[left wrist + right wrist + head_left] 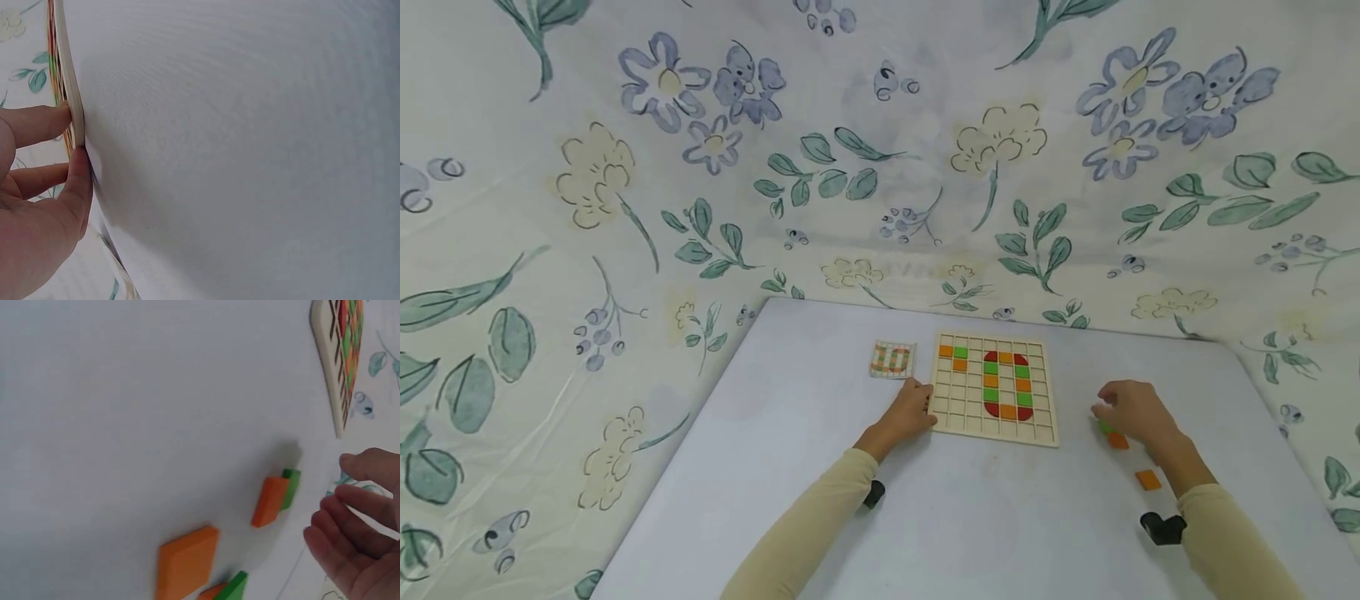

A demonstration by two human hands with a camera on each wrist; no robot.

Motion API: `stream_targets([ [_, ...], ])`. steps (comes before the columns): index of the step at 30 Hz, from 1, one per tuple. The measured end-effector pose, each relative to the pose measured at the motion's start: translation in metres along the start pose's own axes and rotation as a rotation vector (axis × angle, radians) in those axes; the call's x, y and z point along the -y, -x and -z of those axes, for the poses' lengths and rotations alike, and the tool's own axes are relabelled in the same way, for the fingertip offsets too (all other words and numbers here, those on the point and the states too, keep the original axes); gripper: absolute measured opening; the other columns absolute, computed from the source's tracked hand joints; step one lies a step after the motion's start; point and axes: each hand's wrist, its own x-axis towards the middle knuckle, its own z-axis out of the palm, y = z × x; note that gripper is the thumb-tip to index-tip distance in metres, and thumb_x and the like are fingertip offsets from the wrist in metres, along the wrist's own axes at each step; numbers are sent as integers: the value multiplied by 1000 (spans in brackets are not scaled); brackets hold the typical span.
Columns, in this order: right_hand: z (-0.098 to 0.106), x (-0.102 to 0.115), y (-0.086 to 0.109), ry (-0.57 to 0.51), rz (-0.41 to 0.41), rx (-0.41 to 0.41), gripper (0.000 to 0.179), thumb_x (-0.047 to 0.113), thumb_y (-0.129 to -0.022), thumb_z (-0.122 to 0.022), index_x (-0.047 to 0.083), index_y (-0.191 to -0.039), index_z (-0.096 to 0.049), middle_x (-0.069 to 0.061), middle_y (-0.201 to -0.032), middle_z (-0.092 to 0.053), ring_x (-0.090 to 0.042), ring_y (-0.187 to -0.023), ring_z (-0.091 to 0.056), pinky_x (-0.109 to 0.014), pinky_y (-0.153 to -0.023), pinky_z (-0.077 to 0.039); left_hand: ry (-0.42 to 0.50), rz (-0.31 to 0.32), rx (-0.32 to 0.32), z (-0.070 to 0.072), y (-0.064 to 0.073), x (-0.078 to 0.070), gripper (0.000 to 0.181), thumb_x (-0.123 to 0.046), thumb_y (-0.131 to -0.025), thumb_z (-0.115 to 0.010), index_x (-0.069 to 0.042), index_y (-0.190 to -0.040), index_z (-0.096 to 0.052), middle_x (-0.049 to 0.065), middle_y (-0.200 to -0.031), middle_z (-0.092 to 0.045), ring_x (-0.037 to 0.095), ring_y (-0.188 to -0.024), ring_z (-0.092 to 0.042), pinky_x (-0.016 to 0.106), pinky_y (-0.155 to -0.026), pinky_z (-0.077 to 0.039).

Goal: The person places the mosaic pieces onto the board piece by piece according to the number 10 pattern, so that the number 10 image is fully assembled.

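A pale wooden grid board (pixel 956 397) lies on the table, with red, green and orange tiles set in an oblong ring and a few more at its upper left. My left hand (pixel 907 412) grips the board's left edge; in the left wrist view one fingertip is on its top and another against its side. Over the loose tiles at the right hovers my right hand (pixel 1137 408), fingers loosely bent and holding nothing. Beneath it are an orange tile (pixel 270 501) and a green tile (pixel 290 489). Nearer the wrist lies another orange tile (pixel 1147 480).
A small printed pattern card (pixel 892 359) lies just left of the board. More tiles, one of them a green tile (pixel 232 586), show low in the right wrist view. Floral cloth (pixel 910 192) hangs behind and beside the white table (pixel 1000 517).
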Motion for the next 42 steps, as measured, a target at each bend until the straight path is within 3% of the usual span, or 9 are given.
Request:
stream_targets([
  [10,-6,-10,17,-48,-140,68,47,28,-84,-72,-11,-109,-62,-24,-100,-63,-31,-84,-57,-46,-74,-51,18,9,1,-2,-1,2,56,-2,-84,-74,9,-133,-50,14,-114,-44,19,-97,-49,33,-84,-46],
  [26,-20,-20,17,-60,-115,-14,39,14,-81,-73,-14,-106,-64,-25,-96,-66,-34,-84,-59,-49,-76,-52,19,-2,7,-1,-1,2,54,-3,-86,-73,11,-133,-49,13,-114,-43,18,-95,-48,32,-84,-47],
  [36,-21,-16,20,-105,-75,-61,37,11,-77,-73,-13,-104,-66,-20,-89,-66,-23,-69,-58,-35,-59,-51,25,-7,7,0,-2,2,56,-3,-86,-72,10,-134,-48,12,-114,-44,17,-95,-48,31,-83,-46],
  [42,-24,-16,16,-101,-38,-74,37,11,-77,-74,-13,-105,-66,-20,-91,-67,-23,-71,-57,-34,-59,-50,17,-6,8,-1,-2,2,54,-2,-85,-73,10,-133,-50,12,-113,-44,18,-95,-48,31,-82,-46],
])
